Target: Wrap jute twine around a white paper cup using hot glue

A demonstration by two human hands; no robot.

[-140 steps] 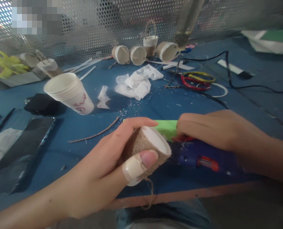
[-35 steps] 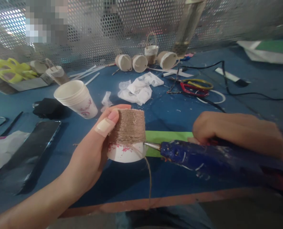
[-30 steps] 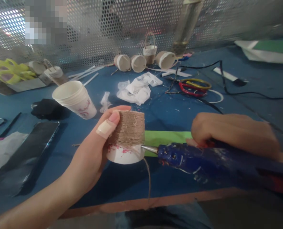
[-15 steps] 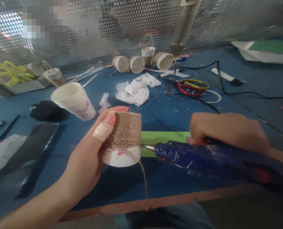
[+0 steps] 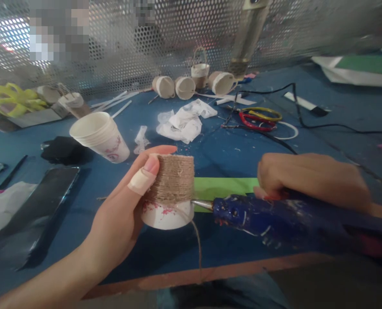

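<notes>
My left hand [image 5: 120, 214], with a plaster on the thumb, grips an upside-down paper cup [image 5: 171, 191] wound most of the way with jute twine. A bare white band with pink print shows at its lower end. A loose twine strand [image 5: 197, 240] hangs from the cup down past the table edge. My right hand [image 5: 310, 178] is closed round a blue hot glue gun [image 5: 274, 216]. Its metal nozzle touches the cup's right side just below the twine. A green paper strip [image 5: 223, 186] lies on the table behind the nozzle.
A stack of white paper cups [image 5: 97, 137], a black phone [image 5: 32, 214], crumpled white paper [image 5: 184, 120], red and yellow scissors [image 5: 258, 118], black cables [image 5: 307, 124] and several twine-wrapped cups [image 5: 194, 81] lie on the blue table [image 5: 81, 184]. A perforated metal screen [image 5: 178, 34] closes the back.
Since 4.7 s ago my left hand has turned the cup upside down and upright, and the glue gun's nozzle has come against its side. Over the last second both barely shift.
</notes>
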